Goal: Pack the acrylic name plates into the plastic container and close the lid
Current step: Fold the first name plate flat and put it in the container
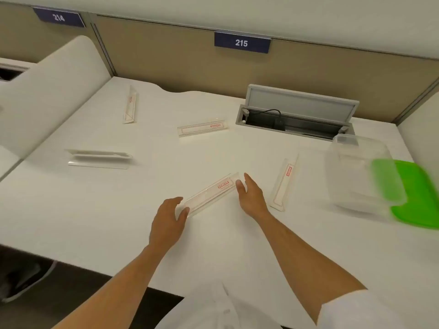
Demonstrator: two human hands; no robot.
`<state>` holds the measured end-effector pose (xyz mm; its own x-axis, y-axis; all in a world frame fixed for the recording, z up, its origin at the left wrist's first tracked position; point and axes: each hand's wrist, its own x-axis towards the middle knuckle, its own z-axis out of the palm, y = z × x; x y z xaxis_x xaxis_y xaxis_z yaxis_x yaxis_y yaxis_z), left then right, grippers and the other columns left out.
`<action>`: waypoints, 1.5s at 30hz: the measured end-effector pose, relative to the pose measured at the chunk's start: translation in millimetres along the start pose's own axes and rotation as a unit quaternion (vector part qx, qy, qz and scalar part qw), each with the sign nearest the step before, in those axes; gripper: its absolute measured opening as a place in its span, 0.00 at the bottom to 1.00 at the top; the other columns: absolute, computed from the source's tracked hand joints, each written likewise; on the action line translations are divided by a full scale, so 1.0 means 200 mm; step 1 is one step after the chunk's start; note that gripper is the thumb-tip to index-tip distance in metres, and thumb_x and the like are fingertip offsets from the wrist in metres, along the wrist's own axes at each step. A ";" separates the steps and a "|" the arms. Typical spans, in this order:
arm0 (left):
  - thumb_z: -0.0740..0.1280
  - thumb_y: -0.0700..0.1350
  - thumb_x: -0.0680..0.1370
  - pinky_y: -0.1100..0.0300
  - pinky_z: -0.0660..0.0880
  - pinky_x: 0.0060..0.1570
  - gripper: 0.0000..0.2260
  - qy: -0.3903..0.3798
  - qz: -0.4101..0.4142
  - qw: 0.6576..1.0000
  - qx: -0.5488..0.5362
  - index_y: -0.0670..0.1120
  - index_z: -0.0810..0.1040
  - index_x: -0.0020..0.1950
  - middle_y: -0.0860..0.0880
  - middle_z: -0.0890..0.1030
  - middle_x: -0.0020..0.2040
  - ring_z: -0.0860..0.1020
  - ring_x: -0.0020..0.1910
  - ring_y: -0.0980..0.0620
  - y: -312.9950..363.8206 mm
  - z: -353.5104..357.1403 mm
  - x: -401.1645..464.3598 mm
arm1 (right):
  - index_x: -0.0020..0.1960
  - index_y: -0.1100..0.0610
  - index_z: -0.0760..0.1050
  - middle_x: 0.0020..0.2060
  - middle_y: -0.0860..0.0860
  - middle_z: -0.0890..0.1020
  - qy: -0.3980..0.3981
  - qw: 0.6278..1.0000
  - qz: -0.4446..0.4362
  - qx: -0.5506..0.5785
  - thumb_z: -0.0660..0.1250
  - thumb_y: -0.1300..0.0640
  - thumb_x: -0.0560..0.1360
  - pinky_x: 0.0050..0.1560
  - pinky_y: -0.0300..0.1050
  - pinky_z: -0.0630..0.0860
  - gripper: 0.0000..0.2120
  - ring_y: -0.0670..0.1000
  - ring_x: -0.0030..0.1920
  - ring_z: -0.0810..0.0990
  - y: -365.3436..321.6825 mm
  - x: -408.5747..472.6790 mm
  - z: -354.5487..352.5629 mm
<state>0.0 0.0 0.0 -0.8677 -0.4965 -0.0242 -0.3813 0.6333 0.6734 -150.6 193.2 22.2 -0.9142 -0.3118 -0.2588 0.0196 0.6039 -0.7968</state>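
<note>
From the head view, the step in hand looks like the first pick-up: both hands bracket the nearest name plate point(210, 194), which lies slantwise on the white worktop point(95, 210) just in front of the person. The left hand point(167, 219) cups its near-left end, fingers point(184, 211) curled and touching the acrylic; the right hand point(250, 195) stands at its far-right end, fingers point(240, 186) held together and pressed against the tip. Whether the plate has left the surface, I cannot tell. Four more plates wait: one just right of the right hand point(283, 184), one at mid-distance point(202, 128), one far left point(130, 106), and one lying on its side at the left point(99, 157). The clear plastic container point(356, 172) sits at the right edge, blurred, seemingly empty, resting partly over the green lid point(418, 200). The next move likely calls for squeezing the plate between both hands, lifting it level, carrying it right and lowering it lengthwise into the container.
</note>
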 end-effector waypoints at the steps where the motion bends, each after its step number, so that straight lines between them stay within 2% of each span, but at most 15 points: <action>1: 0.66 0.48 0.80 0.50 0.74 0.60 0.18 0.008 -0.008 1.000 -0.011 0.44 0.73 0.68 0.46 0.77 0.64 0.75 0.62 0.46 -0.01 0.00 0.00 | 0.78 0.57 0.55 0.76 0.54 0.62 0.006 1.000 0.008 0.017 0.53 0.45 0.83 0.75 0.51 0.58 0.28 0.54 0.76 0.61 -0.01 0.01 0.00; 3: 0.66 0.46 0.80 0.49 0.75 0.58 0.16 0.013 -0.021 0.999 -0.027 0.43 0.74 0.67 0.46 0.78 0.62 0.77 0.60 0.46 -0.01 0.00 -0.01 | 0.77 0.57 0.57 0.75 0.55 0.64 -0.003 0.999 0.022 0.024 0.53 0.47 0.83 0.73 0.49 0.60 0.26 0.54 0.75 0.62 -0.02 0.02 0.00; 5: 0.67 0.44 0.79 0.50 0.76 0.56 0.14 0.012 -0.037 0.998 -0.041 0.42 0.76 0.64 0.47 0.80 0.58 0.78 0.57 0.47 -0.01 0.01 -0.02 | 0.75 0.59 0.62 0.72 0.56 0.70 -0.017 0.999 0.027 0.018 0.52 0.50 0.84 0.66 0.46 0.65 0.22 0.56 0.71 0.68 -0.02 0.03 0.01; 9: 0.66 0.42 0.79 0.55 0.76 0.52 0.08 0.014 -0.069 0.993 -0.090 0.45 0.80 0.57 0.51 0.82 0.47 0.81 0.49 0.49 -0.01 0.00 0.01 | 0.62 0.60 0.73 0.58 0.55 0.80 -0.014 1.000 0.003 0.019 0.52 0.58 0.83 0.51 0.42 0.71 0.14 0.55 0.56 0.78 -0.01 0.05 0.01; 12: 0.66 0.40 0.79 0.59 0.73 0.49 0.07 0.012 -0.087 0.990 -0.111 0.46 0.81 0.54 0.55 0.81 0.43 0.81 0.47 0.50 -0.01 0.01 0.02 | 0.60 0.61 0.74 0.57 0.54 0.81 -0.004 0.999 0.006 0.032 0.53 0.60 0.83 0.55 0.46 0.74 0.13 0.55 0.57 0.78 -0.01 0.05 0.01; 14: 0.65 0.38 0.79 0.58 0.73 0.50 0.07 0.019 -0.093 0.988 -0.120 0.46 0.81 0.54 0.52 0.82 0.43 0.81 0.47 0.49 -0.01 0.01 0.03 | 0.63 0.61 0.73 0.59 0.56 0.80 0.005 0.998 0.017 0.053 0.55 0.58 0.83 0.61 0.51 0.73 0.13 0.56 0.60 0.77 -0.01 0.05 0.01; 17: 0.65 0.38 0.79 0.58 0.73 0.51 0.07 0.046 -0.081 0.990 -0.110 0.45 0.81 0.55 0.50 0.83 0.47 0.80 0.47 0.49 0.02 0.02 0.05 | 0.70 0.56 0.70 0.65 0.52 0.76 0.018 0.991 0.049 0.125 0.59 0.54 0.82 0.66 0.47 0.70 0.17 0.52 0.65 0.74 0.00 0.05 -0.01; 22: 0.65 0.39 0.80 0.62 0.70 0.51 0.07 0.078 -0.047 0.988 -0.122 0.45 0.80 0.55 0.54 0.80 0.49 0.78 0.48 0.53 0.09 0.00 0.11 | 0.67 0.53 0.72 0.60 0.47 0.78 0.066 0.976 0.044 0.201 0.64 0.52 0.80 0.57 0.38 0.69 0.16 0.46 0.60 0.75 0.01 0.06 -0.05; 27: 0.65 0.39 0.79 0.59 0.73 0.49 0.06 0.084 -0.049 0.978 -0.187 0.47 0.80 0.52 0.53 0.83 0.46 0.79 0.46 0.52 0.16 -0.04 0.21 | 0.63 0.52 0.76 0.56 0.44 0.80 0.127 0.963 0.008 0.237 0.65 0.58 0.79 0.56 0.35 0.72 0.13 0.42 0.57 0.78 -0.03 0.06 -0.12; 30: 0.65 0.39 0.79 0.57 0.75 0.50 0.06 0.058 -0.051 0.969 -0.233 0.49 0.80 0.48 0.54 0.84 0.44 0.80 0.44 0.52 0.18 -0.06 0.27 | 0.61 0.51 0.79 0.55 0.44 0.82 0.156 0.951 -0.003 0.267 0.66 0.58 0.79 0.60 0.38 0.74 0.12 0.44 0.57 0.79 -0.07 0.05 -0.18; 34: 0.65 0.37 0.79 0.57 0.76 0.50 0.07 -0.006 -0.062 0.942 -0.330 0.48 0.80 0.47 0.52 0.86 0.41 0.81 0.40 0.54 0.20 -0.08 0.33 | 0.56 0.51 0.82 0.49 0.42 0.84 0.214 0.929 -0.022 0.302 0.67 0.56 0.78 0.54 0.38 0.79 0.09 0.45 0.52 0.82 -0.10 0.03 -0.28; 37: 0.65 0.37 0.79 0.59 0.78 0.48 0.05 -0.039 -0.060 0.922 -0.382 0.45 0.80 0.48 0.50 0.86 0.42 0.82 0.40 0.53 0.23 -0.07 0.34 | 0.57 0.50 0.80 0.52 0.43 0.84 0.248 0.900 -0.027 0.358 0.69 0.52 0.77 0.54 0.40 0.80 0.10 0.45 0.52 0.82 -0.10 0.00 -0.32; 39: 0.65 0.37 0.80 0.61 0.79 0.45 0.06 -0.065 -0.059 0.912 -0.402 0.44 0.81 0.48 0.48 0.86 0.43 0.83 0.41 0.52 0.27 -0.05 0.34 | 0.62 0.51 0.77 0.55 0.47 0.83 0.224 0.887 -0.018 0.403 0.70 0.49 0.76 0.55 0.41 0.80 0.16 0.46 0.55 0.82 -0.09 -0.02 -0.33; 43: 0.65 0.37 0.80 0.63 0.80 0.42 0.05 -0.129 -0.081 0.890 -0.430 0.43 0.81 0.48 0.47 0.86 0.43 0.82 0.40 0.52 0.36 0.01 0.31 | 0.68 0.56 0.72 0.60 0.51 0.81 0.100 0.884 -0.015 0.457 0.73 0.40 0.69 0.61 0.49 0.77 0.33 0.49 0.61 0.79 -0.06 -0.09 -0.29; 45: 0.65 0.37 0.80 0.62 0.80 0.43 0.05 -0.161 -0.093 0.880 -0.438 0.42 0.80 0.48 0.48 0.86 0.43 0.82 0.40 0.51 0.40 0.05 0.28 | 0.66 0.54 0.74 0.59 0.49 0.82 0.064 0.897 -0.038 0.436 0.73 0.44 0.71 0.61 0.48 0.76 0.27 0.50 0.61 0.79 -0.06 -0.11 -0.25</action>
<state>-83.1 28.5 44.9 -0.9153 -0.2608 -0.3070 -0.2561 -0.2117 0.9432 -150.5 230.2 65.3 -0.9644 -0.2065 -0.1650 0.2129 -0.2369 -0.9479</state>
